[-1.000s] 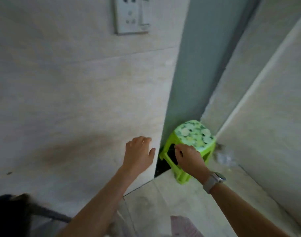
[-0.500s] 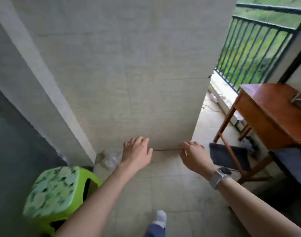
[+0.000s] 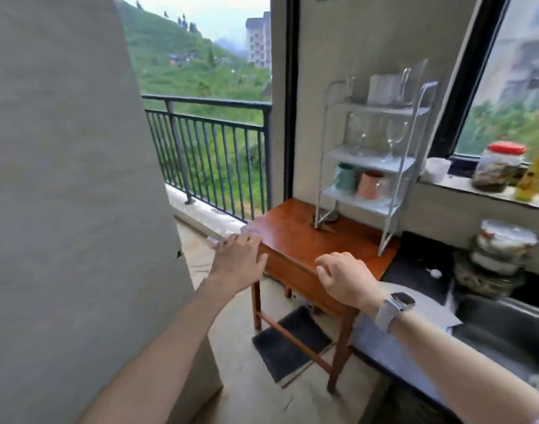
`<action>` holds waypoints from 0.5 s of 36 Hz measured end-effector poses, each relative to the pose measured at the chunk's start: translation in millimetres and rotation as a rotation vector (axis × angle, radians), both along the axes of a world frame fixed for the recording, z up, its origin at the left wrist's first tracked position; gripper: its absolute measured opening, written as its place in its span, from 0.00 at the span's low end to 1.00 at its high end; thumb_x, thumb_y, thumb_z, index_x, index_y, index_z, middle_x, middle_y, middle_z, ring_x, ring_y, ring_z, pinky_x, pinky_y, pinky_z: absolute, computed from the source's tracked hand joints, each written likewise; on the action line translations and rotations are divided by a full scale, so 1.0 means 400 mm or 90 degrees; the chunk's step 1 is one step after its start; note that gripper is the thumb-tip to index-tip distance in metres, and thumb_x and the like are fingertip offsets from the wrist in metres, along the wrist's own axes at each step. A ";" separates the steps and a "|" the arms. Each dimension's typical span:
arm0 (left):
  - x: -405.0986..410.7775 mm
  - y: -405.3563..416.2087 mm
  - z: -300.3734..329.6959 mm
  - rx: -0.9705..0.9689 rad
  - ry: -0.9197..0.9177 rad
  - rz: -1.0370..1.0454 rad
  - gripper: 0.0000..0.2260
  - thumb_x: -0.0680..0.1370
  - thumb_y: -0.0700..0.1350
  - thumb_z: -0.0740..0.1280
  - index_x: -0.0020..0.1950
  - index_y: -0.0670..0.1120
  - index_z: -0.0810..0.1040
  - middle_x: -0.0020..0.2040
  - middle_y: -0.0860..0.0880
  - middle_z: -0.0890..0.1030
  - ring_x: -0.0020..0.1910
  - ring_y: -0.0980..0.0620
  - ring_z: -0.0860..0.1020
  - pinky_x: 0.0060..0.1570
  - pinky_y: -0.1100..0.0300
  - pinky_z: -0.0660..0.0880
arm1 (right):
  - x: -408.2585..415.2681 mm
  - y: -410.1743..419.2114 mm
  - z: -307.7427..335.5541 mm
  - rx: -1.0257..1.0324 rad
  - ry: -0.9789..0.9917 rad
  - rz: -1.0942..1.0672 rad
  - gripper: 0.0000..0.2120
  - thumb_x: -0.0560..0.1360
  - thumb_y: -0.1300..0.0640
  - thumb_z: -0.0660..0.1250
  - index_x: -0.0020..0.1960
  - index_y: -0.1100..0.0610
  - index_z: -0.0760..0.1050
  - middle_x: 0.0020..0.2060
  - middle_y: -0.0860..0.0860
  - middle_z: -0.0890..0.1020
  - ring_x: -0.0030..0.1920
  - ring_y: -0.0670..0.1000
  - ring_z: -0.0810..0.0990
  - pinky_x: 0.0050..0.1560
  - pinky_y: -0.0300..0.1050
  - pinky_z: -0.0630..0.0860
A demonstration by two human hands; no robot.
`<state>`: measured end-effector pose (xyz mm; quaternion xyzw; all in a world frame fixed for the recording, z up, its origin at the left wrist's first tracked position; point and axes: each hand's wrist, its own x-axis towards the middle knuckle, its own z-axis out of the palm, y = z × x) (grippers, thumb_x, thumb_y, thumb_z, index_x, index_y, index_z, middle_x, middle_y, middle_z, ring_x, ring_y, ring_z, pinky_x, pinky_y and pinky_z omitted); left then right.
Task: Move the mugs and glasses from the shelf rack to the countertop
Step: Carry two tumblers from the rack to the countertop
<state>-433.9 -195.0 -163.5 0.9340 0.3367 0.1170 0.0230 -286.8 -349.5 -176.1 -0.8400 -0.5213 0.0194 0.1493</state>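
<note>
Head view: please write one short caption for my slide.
Both hands, left and right, empty before the white shelf rack of mugs and glasses on a wooden table.

— What is standing between the hands and the shelf rack (image 3: 372, 154)?

— Only bare top of the wooden table (image 3: 295, 237); the left hand (image 3: 239, 264) and right hand (image 3: 344, 278) are hanging in open air before its near edge.

— And the sides?

— A wall (image 3: 72, 194) is crowding the left. Jars (image 3: 497, 171) are lining the windowsill to the right, a container stack (image 3: 497, 258) is sitting below them, and shelf posts are fencing the glasses (image 3: 375, 134) and mugs (image 3: 358, 182).
</note>
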 end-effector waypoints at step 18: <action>1.001 0.377 0.420 0.066 -0.306 -0.219 0.17 0.77 0.49 0.60 0.64 0.45 0.71 0.62 0.43 0.75 0.61 0.42 0.73 0.60 0.49 0.70 | 0.849 0.349 0.438 0.378 -0.085 -0.210 0.12 0.76 0.60 0.58 0.56 0.63 0.74 0.52 0.61 0.80 0.53 0.61 0.77 0.53 0.52 0.73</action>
